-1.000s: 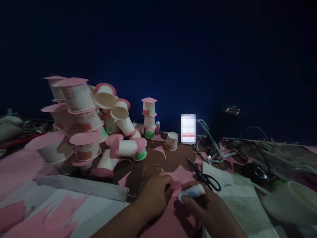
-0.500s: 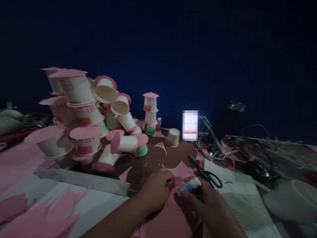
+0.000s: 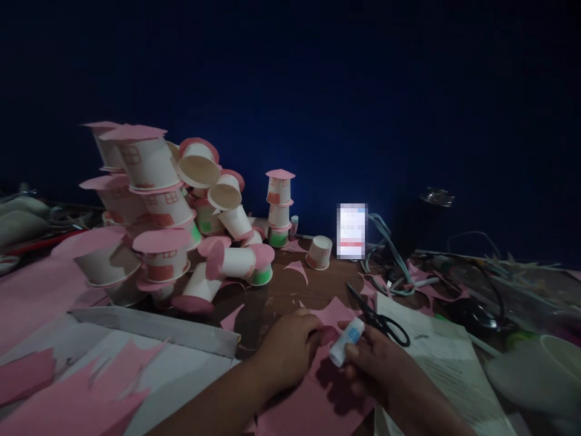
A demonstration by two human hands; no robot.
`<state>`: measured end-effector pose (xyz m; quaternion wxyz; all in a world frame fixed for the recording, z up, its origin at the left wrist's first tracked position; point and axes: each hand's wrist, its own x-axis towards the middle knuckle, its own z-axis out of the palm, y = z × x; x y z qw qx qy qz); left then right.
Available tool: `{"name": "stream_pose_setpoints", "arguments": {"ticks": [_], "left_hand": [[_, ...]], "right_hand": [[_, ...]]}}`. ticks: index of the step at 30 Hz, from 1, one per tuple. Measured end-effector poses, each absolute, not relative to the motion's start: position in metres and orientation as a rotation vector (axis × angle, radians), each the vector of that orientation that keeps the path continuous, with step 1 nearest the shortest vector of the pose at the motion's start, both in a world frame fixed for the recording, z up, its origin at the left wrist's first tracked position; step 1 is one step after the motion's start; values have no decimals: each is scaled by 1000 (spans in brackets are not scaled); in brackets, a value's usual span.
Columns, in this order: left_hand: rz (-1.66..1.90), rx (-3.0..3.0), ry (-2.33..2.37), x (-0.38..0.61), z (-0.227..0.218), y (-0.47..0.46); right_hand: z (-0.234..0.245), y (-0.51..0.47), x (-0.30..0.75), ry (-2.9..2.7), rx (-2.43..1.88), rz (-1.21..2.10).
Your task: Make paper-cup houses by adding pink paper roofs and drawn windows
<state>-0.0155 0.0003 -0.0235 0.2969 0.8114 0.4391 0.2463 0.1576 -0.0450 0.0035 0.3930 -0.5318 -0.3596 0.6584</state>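
Note:
My right hand [image 3: 374, 357] is closed round a white glue stick with a blue label [image 3: 347, 342], held tilted above pink paper. In my left hand [image 3: 293, 342], closed beside it, is a small darker pink paper piece [image 3: 330, 333]; its hidden part lies behind the fingers. Under both hands spreads a pink paper sheet [image 3: 308, 409]. Black-handled scissors [image 3: 377, 318] lie just beyond my right hand, partly over a printed paper sheet [image 3: 447, 357].
Paper cups with pink discs and drawn windows [image 3: 166, 209] pile up at left. A three-cup tower [image 3: 279, 209] and a single cup [image 3: 319, 252] stand behind. A shallow white box [image 3: 181, 369] holds pink scraps. A lit screen [image 3: 351, 232], cables [image 3: 385, 242] and a mouse [image 3: 476, 315] lie farther back.
The glue stick has turned steeper and its lower end has moved slightly down in my right hand. My left hand stays nearly in place with the pink piece. The view has shifted slightly.

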Motion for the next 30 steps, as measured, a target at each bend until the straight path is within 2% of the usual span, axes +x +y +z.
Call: {"name": "stream_pose_setpoints", "arguments": {"ticks": [13, 22, 30], "left_hand": [[649, 2155, 1159, -15, -12, -11], [705, 2194, 1110, -12, -4, -19], [681, 2222, 1068, -13, -5, -19]], "right_hand": [[6, -45, 162, -767, -1251, 1686], [9, -47, 155, -810, -1264, 1423], [12, -50, 158, -1064, -1387, 1242]]}}
